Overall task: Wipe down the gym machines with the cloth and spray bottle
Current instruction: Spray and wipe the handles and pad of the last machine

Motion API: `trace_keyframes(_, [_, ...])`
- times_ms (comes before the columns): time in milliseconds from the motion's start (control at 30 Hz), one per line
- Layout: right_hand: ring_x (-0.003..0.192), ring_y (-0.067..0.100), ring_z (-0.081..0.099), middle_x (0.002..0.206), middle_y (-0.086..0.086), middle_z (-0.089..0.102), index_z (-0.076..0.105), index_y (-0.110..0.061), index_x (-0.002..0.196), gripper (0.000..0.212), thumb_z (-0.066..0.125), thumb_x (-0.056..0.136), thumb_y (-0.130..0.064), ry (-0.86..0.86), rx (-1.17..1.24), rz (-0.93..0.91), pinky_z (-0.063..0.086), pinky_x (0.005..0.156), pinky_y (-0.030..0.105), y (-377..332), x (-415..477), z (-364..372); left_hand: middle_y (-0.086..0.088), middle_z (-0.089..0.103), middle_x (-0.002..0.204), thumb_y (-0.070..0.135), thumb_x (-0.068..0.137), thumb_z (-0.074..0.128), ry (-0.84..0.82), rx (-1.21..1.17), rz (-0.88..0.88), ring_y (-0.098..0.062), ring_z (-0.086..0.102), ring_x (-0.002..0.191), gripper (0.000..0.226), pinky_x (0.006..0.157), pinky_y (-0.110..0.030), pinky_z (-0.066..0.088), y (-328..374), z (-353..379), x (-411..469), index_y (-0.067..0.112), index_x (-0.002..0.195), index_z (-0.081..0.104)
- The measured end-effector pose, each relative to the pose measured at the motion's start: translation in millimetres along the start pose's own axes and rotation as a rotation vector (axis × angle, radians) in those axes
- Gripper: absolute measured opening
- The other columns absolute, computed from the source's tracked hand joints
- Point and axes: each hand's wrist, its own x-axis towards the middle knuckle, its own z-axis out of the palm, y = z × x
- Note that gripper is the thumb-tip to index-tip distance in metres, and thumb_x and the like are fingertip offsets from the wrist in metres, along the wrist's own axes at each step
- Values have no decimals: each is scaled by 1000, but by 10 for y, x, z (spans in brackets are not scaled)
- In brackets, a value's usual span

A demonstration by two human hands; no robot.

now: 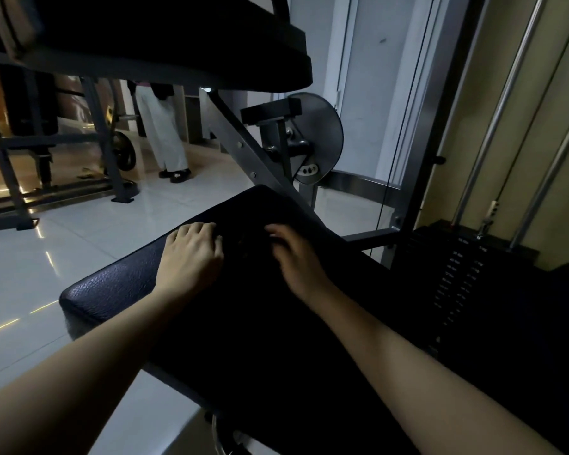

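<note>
Our left hand (191, 254) lies knuckles-up on the black padded bench (119, 284), fingers bent at the far end. Our right hand (293, 254), blurred, lies just beside it, fingers likewise bent. Between them sits a dark crumpled patch (243, 241) that could be the cloth. In this gloom we cannot tell, nor can we tell whether either grip holds anything. From the bench's far edge a grey steel strut (250, 159) rises past a round metal disc (322, 133) to a second black pad (178, 37) overhead. To the right stand the weight stack (457, 277) and its chrome guide rods (503, 110). On the glossy tiled floor (79, 231), well apart, stands a person in pale trousers (165, 133).
</note>
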Motion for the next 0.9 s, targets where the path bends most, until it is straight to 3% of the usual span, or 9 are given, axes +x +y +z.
trace_keyframes(67, [123, 26, 54, 132, 9, 57, 53, -13, 135, 35, 43, 101, -17, 154, 48, 144, 42, 98, 31, 163, 71, -244, -7, 62, 128, 38, 102, 40, -17, 4, -6, -27, 51, 123, 33, 105, -45, 37, -11, 1, 0, 20, 123, 57])
trace_keyframes(167, [127, 32, 47, 140, 13, 44, 45, -15, 137, 38, 50, 99, -19, 256, -416, 255, 42, 104, 43, 507, 55, -457, -7, 61, 131, 45, 101, 37, -34, 3, -4, -27, 50, 126, 41, 106, -45, 37, -37, 2, 9, 20, 128, 55])
trace_keyframes(233, [131, 32, 44, 143, 10, 43, 48, -19, 137, 38, 50, 99, -23, 333, -522, 201, 41, 108, 46, 613, -18, -454, -7, 61, 132, 48, 101, 35, -41, 1, -1, -27, 50, 126, 44, 107, -46, 37, -37, 1, 12, 20, 128, 55])
trace_keyframes(367, [149, 31, 20, 161, 11, 25, 36, -26, 151, 53, 31, 104, -50, 35, -730, 235, 16, 122, 50, 793, -76, -268, -7, 63, 120, 53, 94, 27, -50, 42, 9, -28, 53, 117, 45, 101, -46, 40, 5, -27, -11, 22, 108, 57])
trace_keyframes(467, [151, 32, 14, 164, 9, 20, 31, -31, 153, 52, 27, 105, -48, 82, -716, 414, 14, 120, 57, 881, 92, -309, -5, 61, 119, 52, 95, 28, -51, 38, 17, -27, 52, 117, 45, 102, -46, 40, 18, -49, -23, 22, 106, 59])
trace_keyframes(567, [148, 33, 21, 160, 9, 26, 32, -33, 152, 48, 29, 105, -41, 77, -723, 470, 20, 117, 58, 965, 212, -515, -3, 61, 119, 53, 94, 27, -53, 35, 25, -26, 51, 118, 48, 104, -45, 39, 5, -65, -35, 23, 106, 62])
trace_keyframes(700, [124, 38, 51, 140, 12, 49, 49, -26, 140, 41, 41, 100, -29, 139, -898, 560, 45, 101, 48, 1266, -32, -1049, -4, 61, 118, 51, 96, 32, -51, 49, 25, -26, 51, 117, 44, 103, -44, 38, 18, -57, -26, 22, 105, 63])
trace_keyframes(800, [122, 41, 49, 139, 18, 46, 56, -10, 133, 39, 51, 99, -26, 270, -864, 800, 46, 100, 49, 1421, -215, -1299, -6, 61, 122, 48, 98, 37, -49, 87, 45, -27, 50, 120, 42, 104, -45, 38, 29, -43, -8, 19, 111, 64])
trace_keyframes(900, [123, 40, 51, 137, 20, 49, 60, -4, 127, 35, 57, 96, -19, 327, -825, 764, 48, 98, 46, 1299, -145, -1062, -7, 59, 125, 49, 99, 38, -59, 109, 63, -28, 49, 121, 44, 106, -45, 37, 35, -35, -10, 17, 116, 62])
